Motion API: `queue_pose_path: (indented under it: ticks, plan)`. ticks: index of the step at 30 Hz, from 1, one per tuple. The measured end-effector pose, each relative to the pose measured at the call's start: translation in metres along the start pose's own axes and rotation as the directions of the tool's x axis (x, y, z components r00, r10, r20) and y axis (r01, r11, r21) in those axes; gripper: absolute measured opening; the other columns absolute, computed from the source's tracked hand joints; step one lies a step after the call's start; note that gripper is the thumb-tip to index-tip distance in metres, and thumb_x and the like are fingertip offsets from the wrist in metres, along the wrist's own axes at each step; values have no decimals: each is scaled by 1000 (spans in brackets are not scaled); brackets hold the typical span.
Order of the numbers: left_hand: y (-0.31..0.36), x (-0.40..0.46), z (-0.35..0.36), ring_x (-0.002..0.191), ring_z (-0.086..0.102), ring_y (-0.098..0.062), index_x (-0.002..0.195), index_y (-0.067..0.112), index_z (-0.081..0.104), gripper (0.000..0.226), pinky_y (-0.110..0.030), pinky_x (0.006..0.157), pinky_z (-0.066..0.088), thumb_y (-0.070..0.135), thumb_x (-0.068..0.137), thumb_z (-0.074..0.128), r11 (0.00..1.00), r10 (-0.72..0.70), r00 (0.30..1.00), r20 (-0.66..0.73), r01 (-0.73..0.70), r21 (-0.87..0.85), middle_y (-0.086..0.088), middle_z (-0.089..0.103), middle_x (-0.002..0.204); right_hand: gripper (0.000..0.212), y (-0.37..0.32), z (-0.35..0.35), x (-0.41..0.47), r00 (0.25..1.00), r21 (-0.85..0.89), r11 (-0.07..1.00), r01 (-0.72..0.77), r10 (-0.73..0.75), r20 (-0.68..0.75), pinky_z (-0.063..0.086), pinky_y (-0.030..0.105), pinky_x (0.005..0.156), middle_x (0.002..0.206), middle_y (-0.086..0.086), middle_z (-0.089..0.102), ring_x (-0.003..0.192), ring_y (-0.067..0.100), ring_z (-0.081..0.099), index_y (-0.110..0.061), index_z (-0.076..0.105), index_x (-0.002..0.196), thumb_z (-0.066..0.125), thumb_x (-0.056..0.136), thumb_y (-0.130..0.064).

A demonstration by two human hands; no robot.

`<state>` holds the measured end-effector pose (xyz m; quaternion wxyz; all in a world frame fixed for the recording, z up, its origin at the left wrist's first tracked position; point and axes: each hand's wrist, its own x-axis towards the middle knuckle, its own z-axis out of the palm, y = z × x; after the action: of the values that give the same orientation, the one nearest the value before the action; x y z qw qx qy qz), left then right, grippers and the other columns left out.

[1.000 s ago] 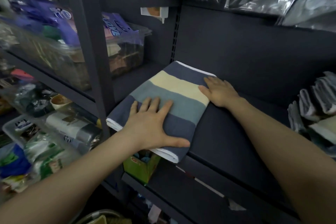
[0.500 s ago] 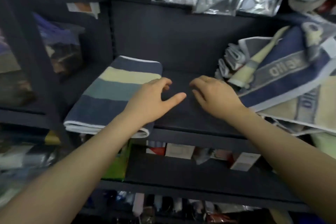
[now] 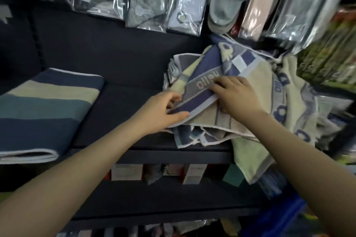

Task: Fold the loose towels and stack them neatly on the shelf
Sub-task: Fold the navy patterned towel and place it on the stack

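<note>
Head cam: my left hand (image 3: 161, 111) pinches the edge of the blue "hello" towel (image 3: 204, 84) on the loose pile (image 3: 260, 102), right hand (image 3: 237, 94) presses flat on it. Folded striped towel (image 3: 46, 106) sits further left on the shelf (image 3: 123, 106).

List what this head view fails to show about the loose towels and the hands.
- Loose towel pile: count unclear; layers overlap, right side blurred.
- Left hand fingertips: tucked under the blue towel's edge.
- Right hand: palm hidden, grip uncertain.
- Striped folded towel: cut off by left edge.
</note>
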<state>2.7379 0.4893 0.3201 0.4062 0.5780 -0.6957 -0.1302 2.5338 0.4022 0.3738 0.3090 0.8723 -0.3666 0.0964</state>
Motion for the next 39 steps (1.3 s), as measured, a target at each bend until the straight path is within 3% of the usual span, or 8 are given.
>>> queue_pose_path:
  ticks: [6,11,16,22,28,31,35,39]
  plan:
    - [42,26,34,112,48,-12,131,19,42,57,-19,86,37,39,82,64,980,182,968,-172,-164,116,0,51,126,20,13,-11,12,946,387,922,-5,129,-297,42,44,68,92,21,64,84,39,58,-3,58,102,48,89,-16]
    - [63,24,31,72,58,-16,110,9,57,19,-24,63,45,16,95,46,975,221,901,-373,-203,88,-6,62,87,32,8,-21,1,917,503,836,218,1,-400,40,36,57,76,15,65,70,36,59,-4,60,96,47,93,-33]
    - [57,6,17,56,47,-6,79,25,54,20,-20,49,33,36,91,43,982,177,881,-439,-186,24,4,53,62,50,29,-4,-2,872,250,886,390,-269,-408,39,42,94,106,11,63,98,31,60,-7,57,117,59,82,-42]
    - [32,-39,10,58,47,0,72,35,48,24,-20,53,35,33,93,36,998,57,844,-533,-49,29,10,54,67,55,53,21,7,914,270,903,333,-238,-329,16,43,112,132,11,53,129,28,42,-12,55,124,62,75,-36]
    - [13,-86,-6,58,44,-6,66,17,47,37,-30,59,36,37,96,39,954,-273,814,-513,163,-250,3,47,63,24,-4,-8,20,911,696,615,372,-98,-400,34,30,61,77,1,58,75,26,59,-4,58,96,58,87,-27]
    - [11,-107,-26,65,52,-6,78,10,56,46,-26,66,41,52,88,41,967,-252,830,-498,204,-150,-5,58,71,29,-48,-37,26,868,706,520,481,-169,-466,40,35,60,72,-6,55,70,22,58,-5,58,90,54,81,-32]
    - [23,-120,-56,79,59,5,90,33,57,31,-10,70,44,57,73,46,986,-161,851,-499,121,-111,16,65,84,20,-113,-58,40,837,691,473,547,-317,-446,48,44,68,84,9,67,81,31,62,-7,59,91,61,80,-24]
    - [23,-120,-69,77,55,14,93,38,50,38,-6,62,40,56,66,69,963,-174,839,-516,255,90,20,61,84,17,-155,-64,48,866,770,396,500,-241,-438,49,43,67,84,8,66,78,29,61,-8,60,90,66,76,-17]
